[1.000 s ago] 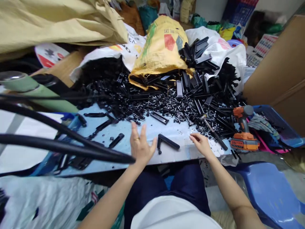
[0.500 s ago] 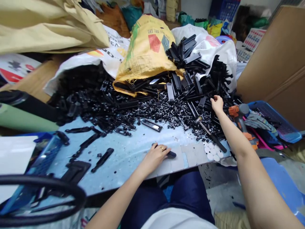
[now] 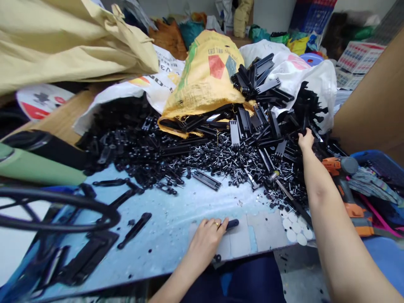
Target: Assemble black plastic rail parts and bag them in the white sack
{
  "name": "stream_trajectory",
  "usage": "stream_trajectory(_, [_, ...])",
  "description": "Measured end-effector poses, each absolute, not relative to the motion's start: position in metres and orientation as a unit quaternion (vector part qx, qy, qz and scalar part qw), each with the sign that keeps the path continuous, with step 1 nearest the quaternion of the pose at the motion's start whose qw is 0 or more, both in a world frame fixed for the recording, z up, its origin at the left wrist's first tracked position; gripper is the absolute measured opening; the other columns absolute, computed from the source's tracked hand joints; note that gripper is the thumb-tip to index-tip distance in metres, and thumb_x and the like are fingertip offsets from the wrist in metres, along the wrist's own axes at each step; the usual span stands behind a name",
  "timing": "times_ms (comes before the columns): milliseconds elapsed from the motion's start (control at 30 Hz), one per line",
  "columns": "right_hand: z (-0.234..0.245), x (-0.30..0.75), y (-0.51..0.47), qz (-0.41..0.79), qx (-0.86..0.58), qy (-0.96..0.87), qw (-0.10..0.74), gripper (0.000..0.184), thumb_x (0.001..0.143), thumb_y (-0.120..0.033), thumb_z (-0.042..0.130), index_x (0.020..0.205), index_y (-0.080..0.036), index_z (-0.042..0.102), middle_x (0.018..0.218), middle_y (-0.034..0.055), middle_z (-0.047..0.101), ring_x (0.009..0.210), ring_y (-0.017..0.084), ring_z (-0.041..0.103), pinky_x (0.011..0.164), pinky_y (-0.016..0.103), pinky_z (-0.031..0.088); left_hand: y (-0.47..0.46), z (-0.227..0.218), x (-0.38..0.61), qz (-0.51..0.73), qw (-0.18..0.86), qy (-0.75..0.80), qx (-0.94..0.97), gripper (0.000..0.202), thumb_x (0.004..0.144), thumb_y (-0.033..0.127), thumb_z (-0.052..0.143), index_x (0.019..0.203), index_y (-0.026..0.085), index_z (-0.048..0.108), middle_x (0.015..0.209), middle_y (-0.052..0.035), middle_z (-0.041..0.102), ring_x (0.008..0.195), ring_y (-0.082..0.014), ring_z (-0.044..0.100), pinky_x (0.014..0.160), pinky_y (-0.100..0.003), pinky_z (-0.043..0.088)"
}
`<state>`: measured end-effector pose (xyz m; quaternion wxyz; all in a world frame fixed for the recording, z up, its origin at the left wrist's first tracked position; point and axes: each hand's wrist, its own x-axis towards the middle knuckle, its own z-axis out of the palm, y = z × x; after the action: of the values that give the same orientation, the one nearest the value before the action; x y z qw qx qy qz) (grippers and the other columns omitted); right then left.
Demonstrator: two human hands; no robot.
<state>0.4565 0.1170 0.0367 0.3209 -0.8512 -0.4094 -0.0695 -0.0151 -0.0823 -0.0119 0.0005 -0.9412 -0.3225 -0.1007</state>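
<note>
My left hand [image 3: 210,235] is closed around a long black plastic part [image 3: 232,224] at the table's front edge. Only the part's rounded end shows beyond the fingers. Farther away on the right, my right hand [image 3: 306,139] reaches into a heap of black plastic pieces [image 3: 280,149]. Its fingers are pinched together, with dark pieces right behind them; what they hold blends into the heap. Another slotted black part [image 3: 206,180] lies in front of many small black-headed pins [image 3: 217,155]. A hammer [image 3: 274,176] rests near my right forearm, its handle pointing toward me.
An orange cordless drill [image 3: 356,208] stands right of my right arm, beside a blue basket [image 3: 366,156]. White discs [image 3: 295,227] lie at the front edge. A yellow woven sack [image 3: 205,88] spills parts at the back. A black ring-shaped bar [image 3: 78,202] crosses the left foreground.
My right hand has moved slightly farther away and right, deeper into the heap. My left hand keeps its hold on the black part. The camera view has shifted, moving the scene down and right.
</note>
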Motion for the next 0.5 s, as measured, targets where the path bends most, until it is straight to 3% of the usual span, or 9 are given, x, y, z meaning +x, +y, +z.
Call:
stream_trajectory(167, [0.078,0.415,0.096,-0.150,-0.812,-0.375,0.421,0.035,0.083,-0.022,0.036,0.107,-0.006,0.056,0.108,0.0155,0.056,0.103,0.021,0.052,0.094,0.036,0.037,-0.088,-0.017,-0.021,-0.094,-0.010,-0.338,-0.936,0.042,0.080,-0.003,0.041,0.118,0.014,0.048,0.087,-0.0081,0.052,0.081,-0.0202,0.054,0.072,-0.030,0.045])
stream_trajectory(300, [0.120,0.345,0.024,-0.186,-0.729,-0.514,0.412,0.033,0.081,-0.035,0.041,0.092,-0.011,0.062,0.093,0.0120,0.060,0.088,0.020,0.056,0.082,0.036,0.044,-0.097,-0.006,-0.019,-0.204,-0.025,-0.362,-0.909,0.036,0.091,0.013,0.039,0.127,0.014,0.037,0.104,-0.0132,0.051,0.094,-0.0232,0.052,0.077,-0.033,0.048])
stream_trajectory(400, [0.132,0.281,-0.050,-0.091,-0.647,-0.605,0.455,0.036,0.078,-0.045,0.045,0.083,-0.015,0.064,0.079,0.0083,0.059,0.072,0.018,0.056,0.068,0.033,0.047,-0.103,0.014,-0.011,-0.333,0.018,-0.393,-0.857,0.046,0.094,0.024,0.041,0.136,0.015,0.024,0.120,-0.0176,0.042,0.113,-0.0282,0.043,0.089,-0.040,0.045])
stream_trajectory(500, [0.120,0.228,-0.109,0.149,-0.579,-0.635,0.489,0.037,0.076,-0.051,0.050,0.077,-0.017,0.064,0.065,0.0051,0.056,0.054,0.014,0.051,0.052,0.028,0.043,-0.109,0.030,-0.001,-0.407,0.061,-0.406,-0.816,0.049,0.094,0.026,0.046,0.136,0.015,0.023,0.122,-0.0185,0.041,0.119,-0.0316,0.038,0.095,-0.047,0.040])
